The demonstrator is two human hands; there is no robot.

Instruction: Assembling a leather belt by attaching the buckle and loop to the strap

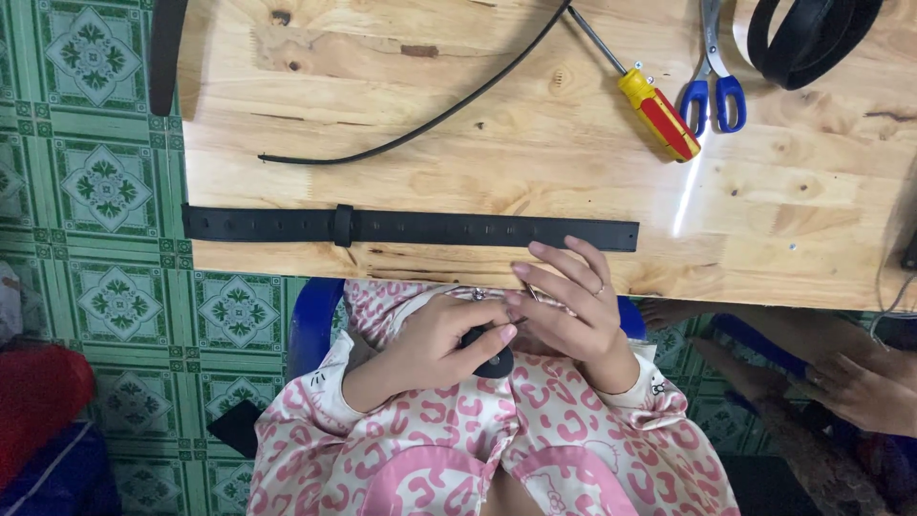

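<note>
Two hands meet at lower centre: the left hand (435, 339) pinches a small black leather piece (492, 361), likely light and pliant, best gripped at its edge; the right hand (573, 306) holds a thin metal pin (531, 292) below the counter (573, 172).

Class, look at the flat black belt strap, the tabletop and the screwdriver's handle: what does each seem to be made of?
Belt strap: probably leather or a leather-like synthetic; matte black, flat, with a row of punched holes.
Tabletop: wood, likely pine boards; pale grain, dark knots, a glossy finish that reflects light.
Screwdriver's handle: looks like smooth moulded plastic, yellow and red.
</note>
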